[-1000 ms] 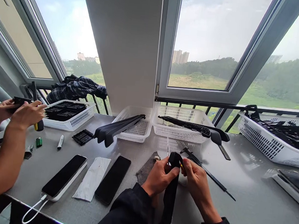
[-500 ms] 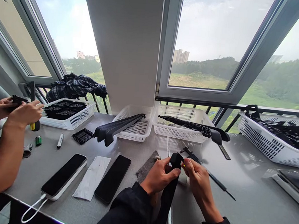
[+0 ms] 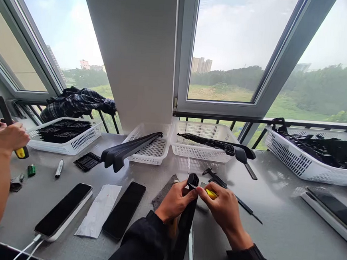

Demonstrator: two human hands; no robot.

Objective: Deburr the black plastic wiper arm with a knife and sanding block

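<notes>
My left hand (image 3: 175,202) is wrapped round the upper end of a long black plastic strip (image 3: 185,227), which slants down toward my body. My right hand (image 3: 223,204) is closed on a small yellow-handled tool (image 3: 211,194), its thumb close against the strip's top end. The tool's tip is hidden by the fingers. Under my left hand lies a grey cloth (image 3: 165,191). Just beyond my right hand, a black caliper (image 3: 240,201) rests on the metal table (image 3: 287,207).
White baskets (image 3: 147,158) hold black plastic parts, some overhanging the rims. Two phones (image 3: 125,210) and a white tissue (image 3: 99,210) lie on the left. At far left, a co-worker's hands (image 3: 6,137) hold a yellow-and-black-handled tool (image 3: 21,153). Another phone (image 3: 332,206) lies at right.
My view has shifted slightly right. My right hand has turned at the strip's end, showing more of the yellow handle. The co-worker's hands have changed pose.
</notes>
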